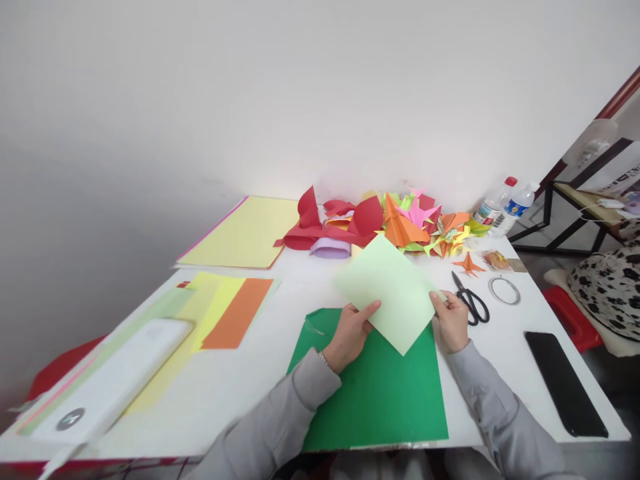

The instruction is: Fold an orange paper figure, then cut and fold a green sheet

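A pale green sheet of paper [393, 287] is held up at a slant, one corner pointing down toward me. My left hand [350, 333] pinches its lower left edge, thumb on top. At the right corner my right hand [450, 317] grips it between thumb and fingers. Beneath the sheet lies a large dark green sheet [380, 400] on the white table [280, 387]. Black-handled scissors [470, 300] rest just beyond my right hand, and a round metallic ring [505, 291] lies beside them.
Along the wall sit red paper shapes [330, 230] and a heap of folded paper figures [405, 227]. Two bottles [515, 210] stand at the back right. A black phone [565, 383] lies at right. Leftward are coloured sheets [235, 313], a white device [115, 380] and large yellow sheets [240, 230].
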`<state>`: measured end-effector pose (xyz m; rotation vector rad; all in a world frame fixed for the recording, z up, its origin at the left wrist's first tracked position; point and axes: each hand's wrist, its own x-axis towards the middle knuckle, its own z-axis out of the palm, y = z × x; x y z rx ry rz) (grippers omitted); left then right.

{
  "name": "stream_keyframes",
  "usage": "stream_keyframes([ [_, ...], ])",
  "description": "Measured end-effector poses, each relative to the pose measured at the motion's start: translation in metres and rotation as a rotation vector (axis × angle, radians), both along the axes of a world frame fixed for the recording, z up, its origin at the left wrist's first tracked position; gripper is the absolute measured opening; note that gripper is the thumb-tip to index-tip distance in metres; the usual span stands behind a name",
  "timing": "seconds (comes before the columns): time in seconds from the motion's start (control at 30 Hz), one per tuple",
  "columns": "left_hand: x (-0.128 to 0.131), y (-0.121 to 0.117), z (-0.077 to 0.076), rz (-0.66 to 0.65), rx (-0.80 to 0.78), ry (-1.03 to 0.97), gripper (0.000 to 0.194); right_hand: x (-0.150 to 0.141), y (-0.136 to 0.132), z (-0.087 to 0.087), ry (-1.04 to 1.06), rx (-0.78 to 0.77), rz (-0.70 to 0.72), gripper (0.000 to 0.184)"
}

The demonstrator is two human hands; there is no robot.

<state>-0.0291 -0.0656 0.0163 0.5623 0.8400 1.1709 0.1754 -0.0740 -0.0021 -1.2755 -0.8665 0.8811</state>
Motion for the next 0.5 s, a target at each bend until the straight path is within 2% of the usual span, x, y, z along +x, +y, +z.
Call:
stream_keyframes([
  [0.17,-0.001,0.004,-0.005,0.08,-0.03,0.027,0.037,-0.004,-0.004,0.005,-0.066,-0.01,0.057,0.031],
  [0.23,-0.005,0.006,-0.005,0.065,-0.012,0.065,0.037,-0.001,-0.003,0.011,-0.073,-0.012,0.077,0.03],
  [0.37,-0.014,0.005,-0.004,-0.094,0.032,0.127,0.04,0.006,-0.001,0.02,-0.022,-0.058,0.216,0.032],
  [0.5,-0.015,0.001,-0.002,-0.249,0.056,0.157,0.039,0.01,-0.002,0.017,-0.055,-0.059,0.297,0.031],
])
